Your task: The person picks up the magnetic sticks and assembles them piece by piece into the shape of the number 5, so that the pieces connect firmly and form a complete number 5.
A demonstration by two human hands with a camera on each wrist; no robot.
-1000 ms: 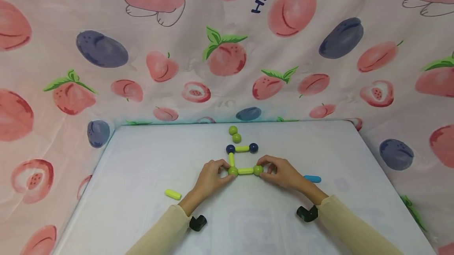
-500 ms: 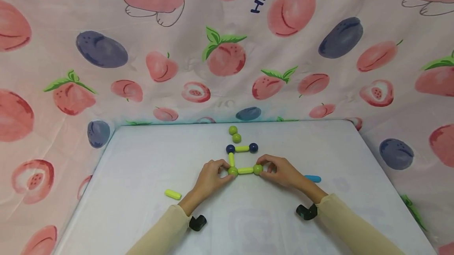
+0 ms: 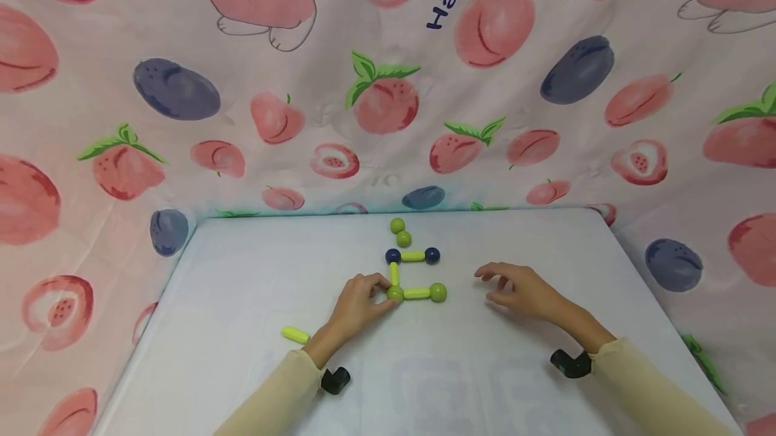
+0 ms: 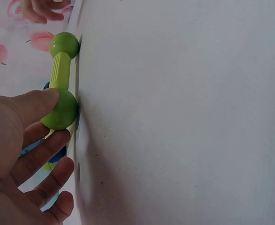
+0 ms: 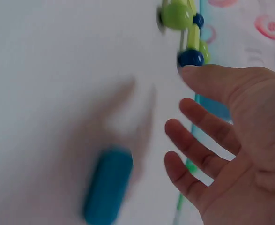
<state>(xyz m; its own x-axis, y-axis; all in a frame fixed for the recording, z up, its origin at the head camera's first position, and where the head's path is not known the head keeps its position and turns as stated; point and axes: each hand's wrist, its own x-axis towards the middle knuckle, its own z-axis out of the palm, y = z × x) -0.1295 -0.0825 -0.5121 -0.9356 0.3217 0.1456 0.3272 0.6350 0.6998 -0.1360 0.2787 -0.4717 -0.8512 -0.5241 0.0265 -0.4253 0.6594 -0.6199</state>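
The blue rod [image 5: 108, 187] lies on the bench [image 3: 424, 395], well to the right of the green corner ball [image 3: 395, 294], and the right hand [image 3: 524, 291] is clearly the nearer one: in the right wrist view the rod sits beneath that hand, its long axis pointing roughly back towards the corner ball's side. The head view does not show it. The right hand hangs to the right of the corner ball, past the end ball [image 3: 438, 292], its fingers loosely spread, holding nothing and aimed back at the corner ball. The left hand [image 3: 358, 301], reaching in from the near left, pinches the corner ball between thumb and fingers. From that ball, one joining rod [image 3: 417, 294] runs right to the end ball; a loose yellow-green rod [image 3: 295, 334] lies to its near left.
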